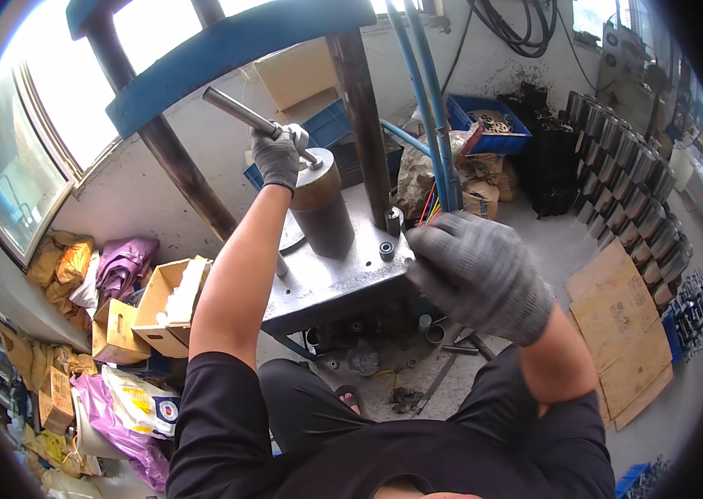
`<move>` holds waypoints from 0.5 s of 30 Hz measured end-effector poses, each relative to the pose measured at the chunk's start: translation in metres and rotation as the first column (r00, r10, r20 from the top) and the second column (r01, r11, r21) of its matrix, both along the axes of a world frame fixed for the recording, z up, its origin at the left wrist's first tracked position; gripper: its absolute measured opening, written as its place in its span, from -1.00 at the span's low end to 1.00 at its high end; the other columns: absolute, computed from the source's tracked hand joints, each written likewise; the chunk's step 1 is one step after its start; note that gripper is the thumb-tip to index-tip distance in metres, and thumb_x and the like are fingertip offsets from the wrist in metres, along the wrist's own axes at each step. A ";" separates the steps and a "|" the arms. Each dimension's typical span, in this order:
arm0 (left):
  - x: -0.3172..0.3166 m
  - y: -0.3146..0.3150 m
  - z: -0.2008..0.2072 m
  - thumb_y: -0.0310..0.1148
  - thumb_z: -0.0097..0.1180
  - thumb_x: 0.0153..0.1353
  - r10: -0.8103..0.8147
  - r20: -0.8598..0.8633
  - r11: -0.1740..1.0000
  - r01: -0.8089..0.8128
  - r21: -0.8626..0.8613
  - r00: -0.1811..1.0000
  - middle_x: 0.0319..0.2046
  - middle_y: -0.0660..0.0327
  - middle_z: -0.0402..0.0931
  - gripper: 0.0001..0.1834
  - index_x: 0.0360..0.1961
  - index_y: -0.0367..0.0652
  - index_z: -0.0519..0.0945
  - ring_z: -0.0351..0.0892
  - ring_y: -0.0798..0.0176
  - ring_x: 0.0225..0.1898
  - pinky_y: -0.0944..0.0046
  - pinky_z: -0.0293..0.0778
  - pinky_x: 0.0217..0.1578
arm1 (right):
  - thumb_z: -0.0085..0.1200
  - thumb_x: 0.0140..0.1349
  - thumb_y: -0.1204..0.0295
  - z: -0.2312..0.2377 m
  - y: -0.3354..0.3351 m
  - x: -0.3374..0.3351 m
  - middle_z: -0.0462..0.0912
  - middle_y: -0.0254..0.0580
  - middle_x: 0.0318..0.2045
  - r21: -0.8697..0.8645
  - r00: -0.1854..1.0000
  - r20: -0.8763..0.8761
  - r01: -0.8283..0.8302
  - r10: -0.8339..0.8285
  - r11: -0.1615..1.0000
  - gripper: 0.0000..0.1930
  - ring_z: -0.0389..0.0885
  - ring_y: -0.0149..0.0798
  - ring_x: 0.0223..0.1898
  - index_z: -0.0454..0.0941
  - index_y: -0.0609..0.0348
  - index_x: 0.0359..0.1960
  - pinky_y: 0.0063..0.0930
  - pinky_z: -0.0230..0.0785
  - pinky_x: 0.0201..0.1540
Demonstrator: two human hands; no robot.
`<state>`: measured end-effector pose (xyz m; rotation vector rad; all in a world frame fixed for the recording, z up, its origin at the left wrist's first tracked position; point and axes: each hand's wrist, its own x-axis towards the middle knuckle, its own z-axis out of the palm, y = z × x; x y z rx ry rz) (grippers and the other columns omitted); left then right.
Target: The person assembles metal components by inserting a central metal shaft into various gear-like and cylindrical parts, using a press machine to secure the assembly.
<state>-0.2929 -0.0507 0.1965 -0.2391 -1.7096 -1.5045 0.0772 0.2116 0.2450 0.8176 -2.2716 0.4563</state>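
Rod in the left fist, slanting above a standing cylinder

Metal rod point(239, 111) and left hand point(275, 158) are joined: gloved fingers wrap around the shaft, so the left is clearly the nearer hand. Its long axis crosses the palm on a slant, the longer free part reaching out beyond the hand to its left and away from the body, the other part pointing right and back toward the body. A pale metal head point(298, 138) shows just right of the knuckles. Below and to the right of this hand stands the thick cylinder point(322, 216), its top just beside the grip; whether rod and top touch, I cannot tell.

The right hand point(484, 279), also gloved, hangs well apart, nearer the body and to the right. Its fingers look curled but are blurred, so I cannot tell whether they grasp anything. A small dark sleeve point(386, 250) sits left of it on the bright metal table point(318, 287).

Beyond the left hand rises a blue press frame point(243, 54); cartons point(164, 308) lie to its left, stacked metal cylinders point(630, 179) right of the right hand.
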 end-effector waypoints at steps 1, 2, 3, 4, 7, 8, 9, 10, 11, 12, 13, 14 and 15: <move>-0.001 -0.006 0.000 -0.57 0.25 0.26 0.042 0.008 0.998 -0.042 -0.042 0.999 -0.35 0.14 0.56 -0.75 -0.11 -0.20 0.46 0.65 0.12 -0.28 0.16 0.59 -0.08 | 0.20 0.37 0.27 -0.006 0.013 0.007 0.64 -0.08 -0.33 0.049 1.000 0.024 0.013 -0.014 0.999 -0.77 0.69 0.04 -0.26 0.58 0.12 -0.08 -0.06 0.57 -0.19; -0.003 -0.009 0.002 -0.58 0.26 0.27 0.060 -0.018 0.995 -0.061 -0.077 0.998 -0.36 0.18 0.54 -0.75 -0.11 -0.18 0.45 0.60 0.19 -0.31 0.19 0.60 -0.13 | 0.21 0.33 0.22 -0.010 0.029 0.015 0.66 -0.08 -0.32 0.164 0.987 0.131 0.066 -0.088 0.984 -0.72 0.70 0.04 -0.22 0.59 0.11 -0.07 -0.04 0.56 -0.18; -0.003 -0.011 0.002 -0.59 0.27 0.27 0.077 -0.046 0.990 -0.082 -0.112 0.996 -0.37 0.22 0.52 -0.74 -0.12 -0.16 0.45 0.55 0.27 -0.34 0.21 0.60 -0.19 | 0.21 0.32 0.20 -0.016 0.043 0.022 0.67 -0.08 -0.30 0.290 0.963 0.186 0.136 -0.195 0.947 -0.71 0.70 0.03 -0.17 0.61 0.10 -0.07 -0.02 0.55 -0.08; 0.007 -0.006 0.006 -0.56 0.24 0.26 0.097 -0.019 0.984 -0.099 -0.147 0.995 -0.36 0.19 0.53 -0.75 -0.10 -0.17 0.45 0.58 0.22 -0.33 0.18 0.60 -0.17 | 0.22 0.31 0.18 -0.023 0.058 0.030 0.69 -0.09 -0.29 0.416 0.923 0.229 0.194 -0.309 0.889 -0.70 0.70 0.02 -0.13 0.62 0.09 -0.08 -0.01 0.54 0.01; 0.025 0.000 0.016 -0.55 0.20 0.25 0.031 0.010 0.990 -0.029 -0.137 0.999 -0.36 0.16 0.54 -0.76 -0.10 -0.18 0.46 0.59 0.18 -0.32 0.17 0.60 -0.16 | 0.22 0.29 0.16 -0.049 0.097 0.042 0.71 -0.09 -0.24 0.716 0.846 0.224 0.194 -0.484 0.670 -0.70 0.69 0.01 -0.05 0.64 0.08 -0.10 0.06 0.44 0.22; 0.022 -0.002 0.017 -0.53 0.21 0.24 0.032 0.016 0.991 -0.029 -0.133 0.999 -0.36 0.16 0.53 -0.76 -0.11 -0.18 0.46 0.58 0.18 -0.33 0.17 0.60 -0.16 | 0.22 0.29 0.16 -0.056 0.102 0.039 0.71 -0.09 -0.24 0.722 0.849 0.222 0.187 -0.479 0.666 -0.70 0.69 0.01 -0.05 0.64 0.08 -0.10 0.06 0.44 0.22; 0.041 0.018 0.023 -0.51 0.22 0.23 -0.041 0.082 0.996 0.047 -0.077 0.996 -0.38 0.16 0.53 -0.77 -0.12 -0.17 0.46 0.57 0.19 -0.35 0.18 0.60 -0.17 | 0.21 0.29 0.19 -0.068 0.112 0.037 0.71 -0.09 -0.22 0.715 0.840 0.198 0.229 -0.506 0.661 -0.72 0.68 0.00 -0.03 0.64 0.09 -0.10 0.09 0.37 0.29; 0.037 0.010 0.023 -0.50 0.22 0.23 -0.001 0.068 0.993 0.008 -0.114 0.998 -0.38 0.16 0.53 -0.77 -0.13 -0.18 0.46 0.57 0.19 -0.35 0.18 0.60 -0.17 | 0.21 0.29 0.23 -0.072 0.112 0.033 0.71 -0.08 -0.20 0.704 0.845 0.163 0.262 -0.509 0.660 -0.74 0.68 0.00 -0.02 0.65 0.09 -0.10 0.13 0.30 0.36; 0.034 0.003 0.023 -0.50 0.23 0.23 0.040 0.052 0.988 -0.032 -0.152 0.998 -0.39 0.16 0.52 -0.77 -0.13 -0.18 0.47 0.57 0.19 -0.36 0.18 0.60 -0.17 | 0.21 0.29 0.23 -0.069 0.110 0.024 0.71 -0.08 -0.20 0.706 0.852 0.164 0.251 -0.498 0.663 -0.74 0.68 0.00 -0.02 0.65 0.09 -0.10 0.13 0.30 0.36; 0.035 0.007 0.024 -0.50 0.23 0.22 0.029 0.059 0.992 -0.021 -0.128 0.998 -0.40 0.16 0.53 -0.77 -0.13 -0.18 0.48 0.58 0.19 -0.37 0.18 0.61 -0.18 | 0.21 0.29 0.28 -0.062 0.111 0.009 0.70 -0.06 -0.18 0.564 0.925 -0.004 0.315 -0.379 0.764 -0.75 0.68 0.01 -0.03 0.65 0.11 -0.08 0.06 0.37 0.30; 0.041 0.009 0.026 -0.48 0.25 0.21 0.015 0.078 0.995 -0.007 -0.103 0.997 -0.40 0.16 0.56 -0.76 -0.13 -0.19 0.48 0.59 0.19 -0.37 0.19 0.61 -0.19 | 0.20 0.29 0.33 -0.056 0.111 -0.007 0.69 -0.03 -0.16 0.398 0.943 -0.190 0.327 -0.272 0.857 -0.76 0.68 0.01 -0.03 0.65 0.12 -0.06 0.00 0.45 0.24; 0.047 0.009 0.028 -0.47 0.26 0.21 -0.009 0.093 0.996 0.018 -0.089 0.996 -0.41 0.16 0.56 -0.76 -0.14 -0.19 0.49 0.60 0.19 -0.37 0.19 0.61 -0.19 | 0.18 0.29 0.39 -0.049 0.110 -0.024 0.68 -0.03 -0.14 0.327 0.945 -0.165 0.323 -0.283 0.888 -0.75 0.68 0.01 -0.04 0.64 0.13 -0.02 -0.06 0.51 0.17; 0.051 0.012 0.032 -0.46 0.26 0.20 -0.044 0.106 0.996 0.052 -0.067 0.993 -0.42 0.16 0.57 -0.76 -0.15 -0.19 0.49 0.61 0.19 -0.37 0.19 0.62 -0.20 | 0.16 0.29 0.45 -0.039 0.108 -0.039 0.67 -0.03 -0.11 0.259 0.943 -0.142 0.330 -0.302 0.908 -0.73 0.68 0.01 -0.05 0.64 0.15 0.01 -0.13 0.56 0.10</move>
